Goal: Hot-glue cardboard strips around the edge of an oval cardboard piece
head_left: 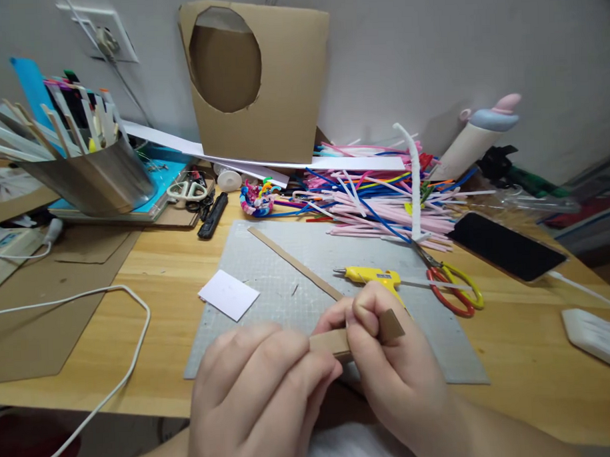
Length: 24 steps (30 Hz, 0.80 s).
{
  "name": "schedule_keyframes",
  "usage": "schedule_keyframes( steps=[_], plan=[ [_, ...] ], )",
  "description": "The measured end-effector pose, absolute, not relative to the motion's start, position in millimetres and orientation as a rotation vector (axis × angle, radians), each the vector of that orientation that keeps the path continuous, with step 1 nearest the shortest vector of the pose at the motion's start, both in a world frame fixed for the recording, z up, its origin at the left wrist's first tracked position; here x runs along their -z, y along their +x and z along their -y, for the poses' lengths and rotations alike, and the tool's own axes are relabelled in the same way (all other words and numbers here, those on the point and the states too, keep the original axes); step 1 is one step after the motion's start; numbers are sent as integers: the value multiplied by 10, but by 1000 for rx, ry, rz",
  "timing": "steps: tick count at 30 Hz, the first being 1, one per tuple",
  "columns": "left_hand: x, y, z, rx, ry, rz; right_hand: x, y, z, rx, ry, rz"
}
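Near the front edge of the grey cutting mat (pixel 306 255), a small folded cardboard piece (pixel 331 342) is held between both hands. My left hand (pixel 260 390) is closed on its left end, and the fingers cover that end. My right hand (pixel 389 352) pinches the other end, where a short cardboard flap sticks out past the fingers. Just beyond my right hand lies a yellow glue gun (pixel 374 276). A long thin cardboard strip (pixel 291 261) slants across the mat, its lower end reaching the right hand's fingers. To the left rests a white card (pixel 230 295).
Scissors (pixel 450 287) and a phone (pixel 508 245) lie at the right. Behind the mat are a pile of pipe cleaners (pixel 384 199) and a cardboard panel (pixel 290 82) with a round hole. A metal holder (pixel 103 179) stands back left; a white cable (pixel 143 327) crosses the left side.
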<state>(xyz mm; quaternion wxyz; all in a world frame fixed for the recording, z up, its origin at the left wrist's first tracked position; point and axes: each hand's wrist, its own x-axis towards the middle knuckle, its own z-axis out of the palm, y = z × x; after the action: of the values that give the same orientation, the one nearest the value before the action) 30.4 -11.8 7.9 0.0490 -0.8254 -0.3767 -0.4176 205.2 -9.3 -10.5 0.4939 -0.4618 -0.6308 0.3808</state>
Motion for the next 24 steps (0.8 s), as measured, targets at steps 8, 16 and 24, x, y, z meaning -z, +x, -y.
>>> schedule_keyframes(
  steps=[8, 16, 24],
  plan=[
    [-76, 284, 85, 1245, -2678, 1154, 100, 2053, 94, -903, -1125, 1521],
    [5, -43, -53, 1825, -2457, 1603, 102, 2066, 96, -926, -1141, 1490],
    [9, 125, -4, 1303, -3051, 974, 110, 2071, 157, -939, -1051, 1492]
  ],
)
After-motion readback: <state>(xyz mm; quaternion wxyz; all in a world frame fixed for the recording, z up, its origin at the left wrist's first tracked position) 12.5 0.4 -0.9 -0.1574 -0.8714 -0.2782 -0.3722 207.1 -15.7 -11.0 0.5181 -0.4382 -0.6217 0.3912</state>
